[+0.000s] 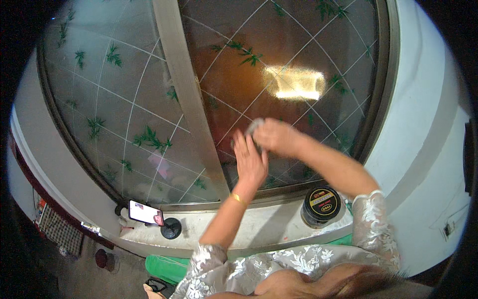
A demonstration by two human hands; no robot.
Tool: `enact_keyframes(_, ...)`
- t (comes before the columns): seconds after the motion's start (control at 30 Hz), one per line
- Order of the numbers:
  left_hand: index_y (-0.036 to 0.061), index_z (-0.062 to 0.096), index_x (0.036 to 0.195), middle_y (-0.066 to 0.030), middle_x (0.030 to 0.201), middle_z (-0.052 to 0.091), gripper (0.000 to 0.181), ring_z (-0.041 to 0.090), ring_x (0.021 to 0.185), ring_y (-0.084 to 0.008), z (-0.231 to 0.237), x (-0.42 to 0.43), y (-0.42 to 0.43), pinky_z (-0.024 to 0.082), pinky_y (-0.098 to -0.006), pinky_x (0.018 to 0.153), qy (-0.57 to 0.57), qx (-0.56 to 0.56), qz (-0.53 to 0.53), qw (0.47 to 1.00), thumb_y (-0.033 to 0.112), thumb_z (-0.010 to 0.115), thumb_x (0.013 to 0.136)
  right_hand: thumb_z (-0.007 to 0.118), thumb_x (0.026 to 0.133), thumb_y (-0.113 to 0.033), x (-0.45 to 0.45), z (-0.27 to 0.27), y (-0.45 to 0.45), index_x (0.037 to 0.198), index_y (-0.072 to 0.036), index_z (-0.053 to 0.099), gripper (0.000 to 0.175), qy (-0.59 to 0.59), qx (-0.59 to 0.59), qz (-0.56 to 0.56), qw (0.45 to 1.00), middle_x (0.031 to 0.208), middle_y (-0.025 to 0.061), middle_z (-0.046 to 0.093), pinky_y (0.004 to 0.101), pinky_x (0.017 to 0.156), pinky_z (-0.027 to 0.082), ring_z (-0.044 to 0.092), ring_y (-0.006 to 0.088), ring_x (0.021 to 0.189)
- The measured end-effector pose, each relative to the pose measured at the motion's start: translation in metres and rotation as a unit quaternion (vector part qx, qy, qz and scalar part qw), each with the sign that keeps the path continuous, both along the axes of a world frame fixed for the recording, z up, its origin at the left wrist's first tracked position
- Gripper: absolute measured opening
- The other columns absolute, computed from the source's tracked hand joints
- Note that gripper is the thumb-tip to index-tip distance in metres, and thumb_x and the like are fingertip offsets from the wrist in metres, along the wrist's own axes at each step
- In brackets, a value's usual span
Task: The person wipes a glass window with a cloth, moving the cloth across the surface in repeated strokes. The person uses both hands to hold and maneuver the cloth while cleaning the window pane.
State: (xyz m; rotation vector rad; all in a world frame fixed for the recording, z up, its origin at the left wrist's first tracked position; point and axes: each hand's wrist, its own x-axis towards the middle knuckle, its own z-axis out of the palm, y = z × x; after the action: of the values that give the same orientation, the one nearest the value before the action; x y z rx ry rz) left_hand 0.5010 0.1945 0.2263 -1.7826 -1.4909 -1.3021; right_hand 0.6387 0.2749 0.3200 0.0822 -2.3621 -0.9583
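Observation:
In front of the right window pane (261, 101), both of my hands are raised close together. My right hand (278, 138) is closed like a fist around a small grey object (255, 125), blurred and mostly covered by the fingers; its kind cannot be made out. My left hand (252, 160), with a gold-coloured band at the wrist (238, 199), has its fingers extended upward beside that object. A dark edge shows past the left fingers, but whether this hand grips anything is unclear. The pane has white diagonal lines and green leaf patterns.
On the windowsill (257, 228), a jar with a black lid (322, 205) bearing writing stands at the right. A phone (146, 213) with a lit screen and a round black stand base (171, 228) are at the left. A metal window frame bar (190, 93) divides the panes.

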Motion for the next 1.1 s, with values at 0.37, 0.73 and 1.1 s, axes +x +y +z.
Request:
enact_keyframes(0.37, -0.0060, 0.039, 0.140, -0.0191, 0.135, 0.041, 0.062, 0.037, 0.132, -0.0382, 0.244, -0.033, 0.058, 0.032, -0.0481, 0.112, 0.089, 0.295, 0.117, 0.944, 0.013, 0.060, 0.085, 0.059, 0.080, -0.008, -0.057, 0.198, 0.003, 0.111, -0.007, 0.067, 0.032, 0.353, 0.090, 0.000, 0.931, 0.115, 0.0068, 0.066, 0.0405, 0.103, 0.043, 0.056, 0.0272, 0.119)
enact_keyframes(0.73, -0.0148, 0.027, 0.144, -0.0293, 0.151, 0.025, 0.072, 0.021, 0.143, -0.0491, -0.060, -0.029, -0.001, 0.024, -0.0550, 0.117, 0.091, 0.010, 0.031, 0.995, 0.013, 0.060, 0.086, 0.057, 0.082, -0.011, -0.018, -0.094, -0.012, 0.135, 0.000, 0.050, 0.055, 0.094, -0.066, -0.061, 0.992, 0.143, 0.0110, 0.046, 0.0493, 0.119, 0.025, 0.037, 0.0280, 0.139)
enact_keyframes(1.1, -0.0118, 0.024, 0.147, -0.0262, 0.157, 0.020, 0.076, 0.020, 0.146, -0.0424, 0.185, -0.023, 0.052, 0.021, -0.0488, 0.120, 0.142, 0.212, 0.052, 0.965, 0.021, 0.059, 0.089, 0.053, 0.089, -0.014, 0.005, 0.157, 0.010, 0.135, -0.018, 0.055, 0.046, 0.179, 0.190, -0.163, 0.952, 0.143, -0.0014, 0.051, 0.0506, 0.114, 0.030, 0.043, 0.0255, 0.136)
